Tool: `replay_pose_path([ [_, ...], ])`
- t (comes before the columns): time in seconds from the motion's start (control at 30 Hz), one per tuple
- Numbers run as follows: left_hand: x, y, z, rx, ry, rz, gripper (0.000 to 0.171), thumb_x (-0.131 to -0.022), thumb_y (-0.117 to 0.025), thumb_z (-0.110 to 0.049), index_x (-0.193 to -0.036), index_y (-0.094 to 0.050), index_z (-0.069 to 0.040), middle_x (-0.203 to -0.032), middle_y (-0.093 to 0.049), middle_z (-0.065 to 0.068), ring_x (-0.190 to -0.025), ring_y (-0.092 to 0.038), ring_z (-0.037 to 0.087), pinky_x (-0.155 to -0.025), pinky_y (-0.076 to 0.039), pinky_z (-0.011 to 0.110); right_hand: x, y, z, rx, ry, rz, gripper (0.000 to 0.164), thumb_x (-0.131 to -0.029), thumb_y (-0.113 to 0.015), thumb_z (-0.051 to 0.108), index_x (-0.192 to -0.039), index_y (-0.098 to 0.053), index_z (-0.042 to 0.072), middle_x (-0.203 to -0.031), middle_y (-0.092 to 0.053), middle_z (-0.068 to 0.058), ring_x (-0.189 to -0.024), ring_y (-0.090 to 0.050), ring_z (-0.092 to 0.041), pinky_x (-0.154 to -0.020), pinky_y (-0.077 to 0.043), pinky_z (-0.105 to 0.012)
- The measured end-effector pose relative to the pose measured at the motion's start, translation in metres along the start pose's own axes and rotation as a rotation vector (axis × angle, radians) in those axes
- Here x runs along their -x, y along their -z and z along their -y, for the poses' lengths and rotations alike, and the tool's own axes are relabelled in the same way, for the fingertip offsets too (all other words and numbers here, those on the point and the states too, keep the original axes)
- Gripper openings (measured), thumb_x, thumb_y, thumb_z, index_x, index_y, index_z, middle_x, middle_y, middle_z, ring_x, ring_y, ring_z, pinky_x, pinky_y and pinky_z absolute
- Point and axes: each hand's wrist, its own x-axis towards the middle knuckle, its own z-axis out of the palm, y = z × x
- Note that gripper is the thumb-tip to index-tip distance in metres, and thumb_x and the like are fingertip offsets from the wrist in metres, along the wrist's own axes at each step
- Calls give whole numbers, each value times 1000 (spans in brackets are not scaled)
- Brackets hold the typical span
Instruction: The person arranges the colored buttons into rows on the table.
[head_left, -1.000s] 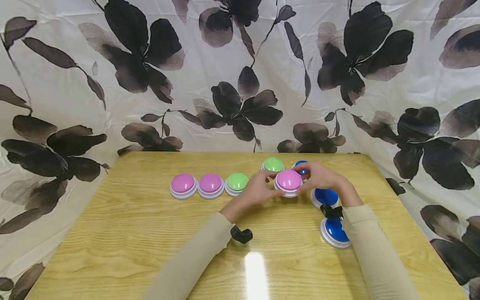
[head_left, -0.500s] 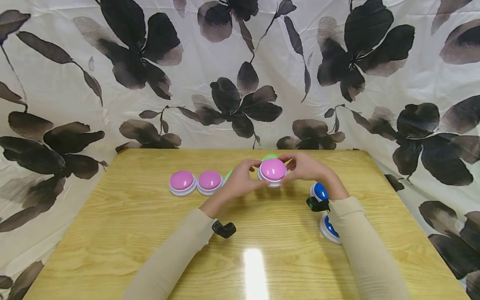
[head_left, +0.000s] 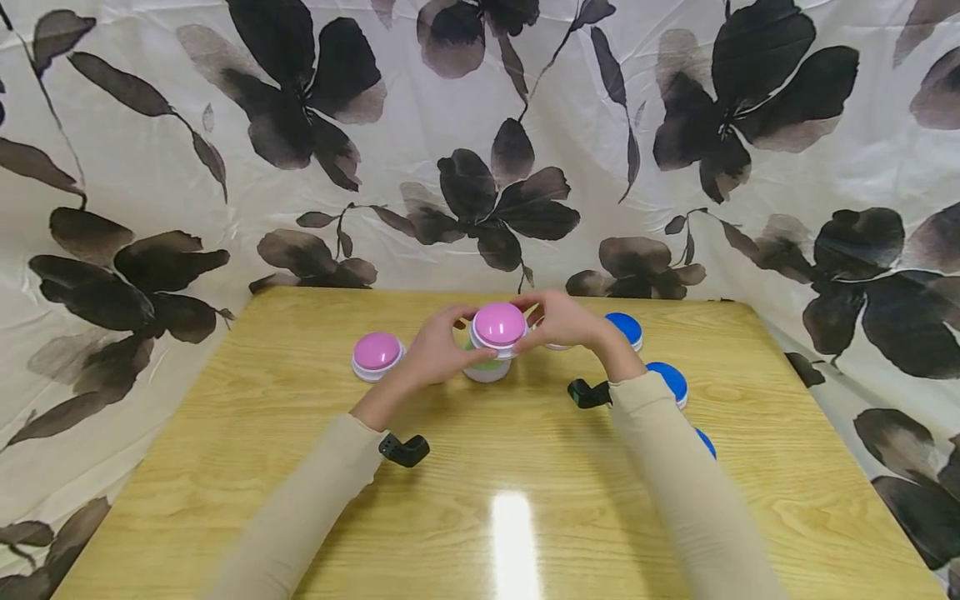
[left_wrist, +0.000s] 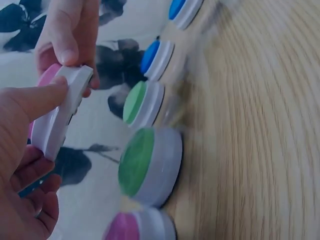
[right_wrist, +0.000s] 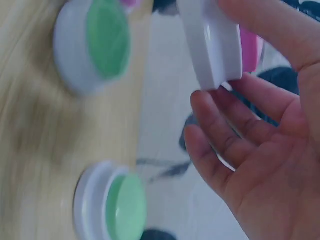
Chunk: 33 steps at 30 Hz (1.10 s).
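Note:
Both hands hold a pink push button (head_left: 499, 323) with a white base above the table. My left hand (head_left: 433, 348) grips its left side, thumb on the white base (left_wrist: 62, 115). My right hand (head_left: 564, 323) grips the opposite side, with fingertips at the base's edge in the right wrist view. Below the held button stands a green push button (head_left: 486, 372), overlapped by it in the head view. Another green button (left_wrist: 135, 102) stands farther right, mostly hidden by my right hand in the head view. A pink button (left_wrist: 122, 227) beside the nearer green one is hidden behind my left hand.
One more pink button (head_left: 377, 352) rests on the wooden table (head_left: 480, 467) left of my left hand. Blue buttons (head_left: 625, 327) stand on the right, partly covered by my right arm. A floral cloth (head_left: 345, 167) hangs behind the table.
Both hands have carried the pink button leftward, from beside the blue buttons, past the right green button to above the left green one. The other buttons have stayed on the table.

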Motion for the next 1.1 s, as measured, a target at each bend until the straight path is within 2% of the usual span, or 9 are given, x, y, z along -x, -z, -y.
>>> replay_pose_path([
  [0.13,5,19,9,1,0,-25,68,-74,-86,-34,-130,-57,-8,-126,-57,5,-112,-52,28,-91,-47,43,-19,-8,13,20,3,7,65,-71,-88,23,-127,-60,6,-114,-62,-6,-97,-62,-26,-81,-53,-32],
  [0.37,13,49,30,-8,-73,-24,65,-80,-81,-29,-133,-54,-3,-124,-56,11,-113,-51,27,-97,-42,49,-47,-24,32,-11,-7,16,62,-72,-87,22,-126,-61,7,-115,-62,-5,-96,-62,-24,-81,-52,-32],
  [0.63,26,77,58,-24,-19,-21,68,-82,-80,-28,-138,-50,-5,-127,-54,12,-113,-51,27,-90,-48,49,-78,-48,47,2,43,35,63,-72,-86,19,-127,-60,3,-114,-62,-6,-98,-61,-20,-83,-51,-26],
  [0.83,35,93,70,15,-9,-22,67,-83,-79,-22,-139,-48,-1,-129,-52,15,-116,-49,31,-94,-45,51,-96,-61,55,5,67,45,61,-74,-85,19,-127,-60,2,-115,-64,-6,-100,-60,-20,-84,-50,-23],
  [1.1,45,117,91,-15,68,-45,71,-84,-78,-31,-141,-46,-3,-129,-51,16,-115,-48,32,-87,-43,49,-127,-78,69,34,92,64,59,-72,-86,20,-123,-63,3,-109,-66,-4,-97,-61,-16,-83,-48,-21],
])
